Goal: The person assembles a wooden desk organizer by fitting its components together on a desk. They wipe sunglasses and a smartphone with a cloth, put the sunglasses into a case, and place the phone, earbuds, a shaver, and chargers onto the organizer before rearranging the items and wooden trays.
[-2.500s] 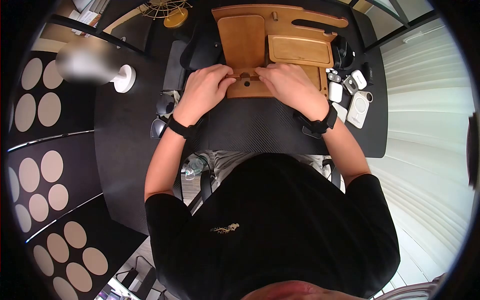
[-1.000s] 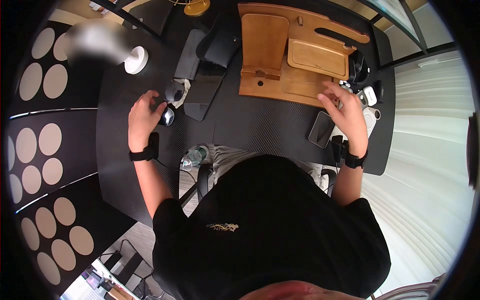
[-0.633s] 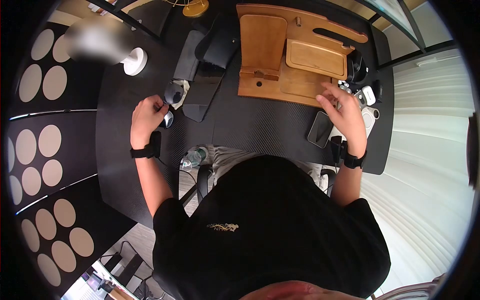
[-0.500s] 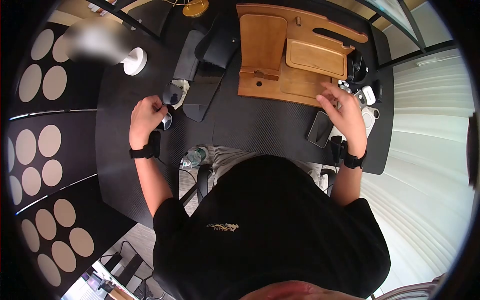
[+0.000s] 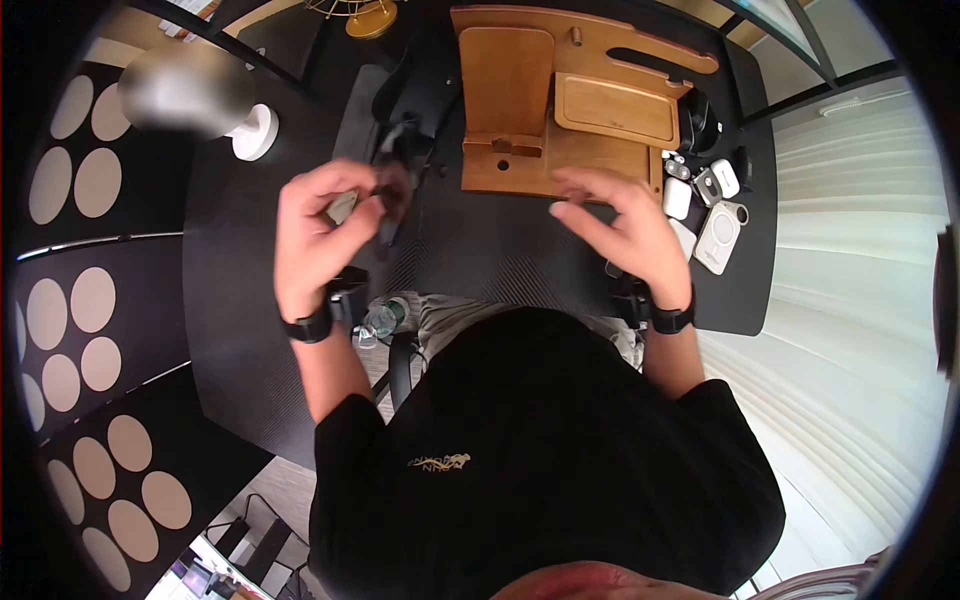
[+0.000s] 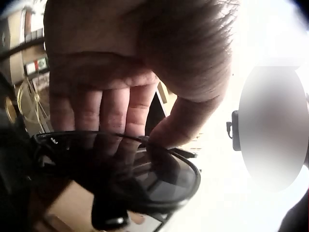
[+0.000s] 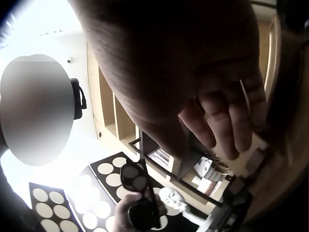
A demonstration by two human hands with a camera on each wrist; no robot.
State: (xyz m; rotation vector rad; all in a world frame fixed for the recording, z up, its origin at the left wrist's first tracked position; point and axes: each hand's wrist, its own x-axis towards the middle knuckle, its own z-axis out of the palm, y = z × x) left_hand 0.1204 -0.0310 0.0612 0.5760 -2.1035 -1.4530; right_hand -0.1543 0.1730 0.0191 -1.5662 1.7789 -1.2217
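While the left hand (image 5: 318,228) holds a pair of dark-lensed sunglasses with a black frame (image 6: 120,171) lifted off the black table (image 5: 240,300), the hold looks light: in the left wrist view the thumb presses the top rim by the hinge and the fingers (image 6: 101,113) lie behind the lens, so the frame is pinched at one edge only (a thin purchase, as I judge it). The likely trouble is that the glasses pivot in that pinch and swing down or slip out onto the carbon-patterned black mat (image 5: 500,250), or that fingertips smear the lens; a loose temple arm could also catch on the black case (image 5: 420,90) lying just beyond. The left hand is raised, palm turned inward, wrist bent back toward the person. The right hand (image 5: 620,225) hovers above the mat in front of the light wooden desk organiser (image 5: 560,100), fingers spread and slightly curved, holding nothing; it is near the glasses but apart from them. Small white chargers and earbud cases (image 5: 715,215) lie to its right on the table
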